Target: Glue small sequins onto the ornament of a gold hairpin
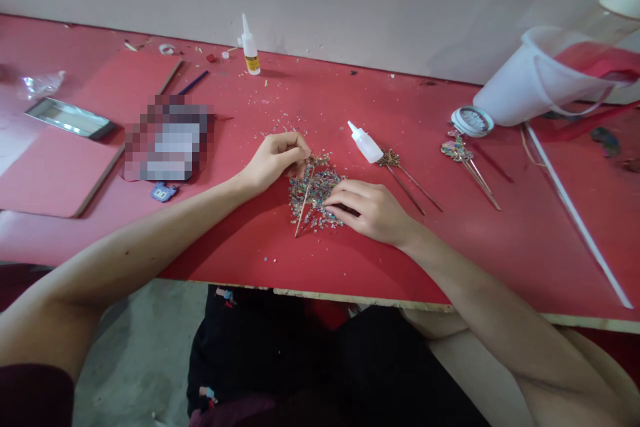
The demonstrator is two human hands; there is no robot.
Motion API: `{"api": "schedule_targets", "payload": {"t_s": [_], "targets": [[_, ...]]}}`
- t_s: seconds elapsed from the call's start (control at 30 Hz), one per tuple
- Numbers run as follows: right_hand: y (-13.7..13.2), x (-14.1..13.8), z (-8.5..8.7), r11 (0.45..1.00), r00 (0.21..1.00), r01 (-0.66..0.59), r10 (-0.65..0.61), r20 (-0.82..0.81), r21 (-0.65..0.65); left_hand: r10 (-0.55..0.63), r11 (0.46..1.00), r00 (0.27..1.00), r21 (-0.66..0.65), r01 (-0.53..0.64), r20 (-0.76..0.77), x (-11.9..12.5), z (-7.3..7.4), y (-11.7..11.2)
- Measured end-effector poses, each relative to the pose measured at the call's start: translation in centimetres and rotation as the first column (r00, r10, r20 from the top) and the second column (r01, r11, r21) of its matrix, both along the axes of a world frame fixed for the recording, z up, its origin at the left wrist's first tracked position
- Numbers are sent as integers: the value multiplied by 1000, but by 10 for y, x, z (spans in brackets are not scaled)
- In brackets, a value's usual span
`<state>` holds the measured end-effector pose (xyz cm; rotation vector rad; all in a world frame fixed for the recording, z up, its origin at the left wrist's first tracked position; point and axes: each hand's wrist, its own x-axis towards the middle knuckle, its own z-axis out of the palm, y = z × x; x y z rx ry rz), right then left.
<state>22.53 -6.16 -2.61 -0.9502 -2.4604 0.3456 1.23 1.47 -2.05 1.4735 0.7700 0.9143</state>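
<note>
Your left hand (273, 160) rests on the red desk (260, 247), its grip pinched together on the upper end of a thin pale wooden stick (303, 203). The stick slants down toward you across a loose heap of tiny multicoloured glittering pieces (323, 183) in the middle of the desk. Your right hand (373, 210) lies palm down on the heap's right edge with its fingertips touching the pieces. Its fingers are stretched out close together, and I cannot tell whether that grip has closed on anything beneath.

Just beyond your right hand, a small white plastic squeeze bottle (365, 143) lies on its side. Beside it are two decorated sticks with gold-brown heads (400, 170). Farther right lies a stick with a colourful head (463, 153), near a round white tin (473, 120). A white glue bottle with a yellow label (249, 50) stands upright by the wall.
</note>
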Motion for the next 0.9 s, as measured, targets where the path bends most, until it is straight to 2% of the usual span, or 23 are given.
{"api": "schedule_targets", "payload": {"t_s": [0.9], "targets": [[1,-1,-4,1000,1000,9,-9,-11,4,7,1000,1000,1,-7,3,0,0,0]]}}
